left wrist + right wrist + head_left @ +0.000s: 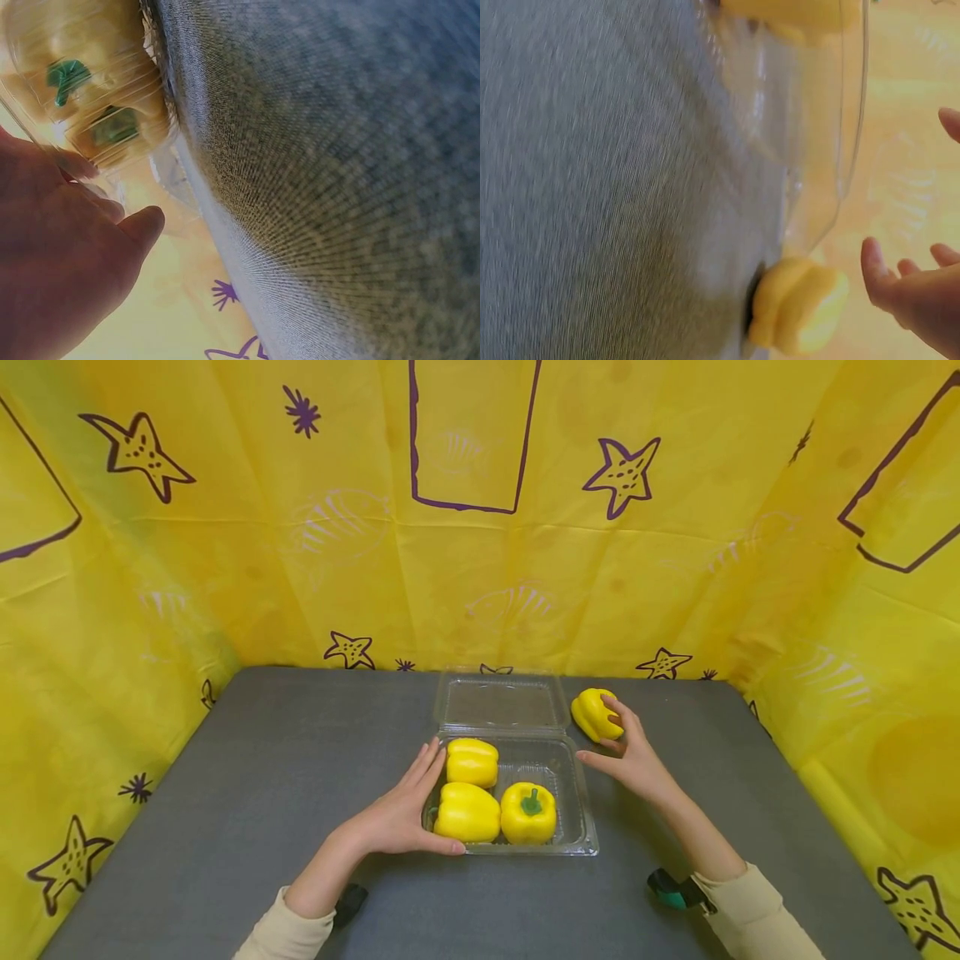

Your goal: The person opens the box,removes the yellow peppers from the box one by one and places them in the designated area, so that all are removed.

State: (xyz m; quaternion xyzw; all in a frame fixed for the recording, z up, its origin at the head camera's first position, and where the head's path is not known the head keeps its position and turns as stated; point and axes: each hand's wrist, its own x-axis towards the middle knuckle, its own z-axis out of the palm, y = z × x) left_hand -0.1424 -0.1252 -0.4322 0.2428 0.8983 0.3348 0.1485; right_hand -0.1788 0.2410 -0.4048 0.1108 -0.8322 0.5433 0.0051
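Note:
A clear plastic clamshell box (577, 822) lies with its lid folded back. Three yellow bell peppers are in its tray: one at back left (472, 763), one at front left (468, 813) and one with its green stem upward (528, 814). My left hand (397, 806) rests against the tray's left side, fingers extended along the wall and thumb at the front rim. Behind the tray's right corner, another yellow bell pepper (594, 714) sits on the table. My right hand (637, 760) reaches beside it, thumb and fingers spread; the right wrist view shows the fingertips apart from this pepper (799, 306).
The transparent lid (501, 703) lies flat toward the table's back edge. Beneath everything is a grey table (300, 727). A yellow patterned cloth (487, 560) rises behind the table and along both sides. Dark camera straps (675, 890) circle the wrists.

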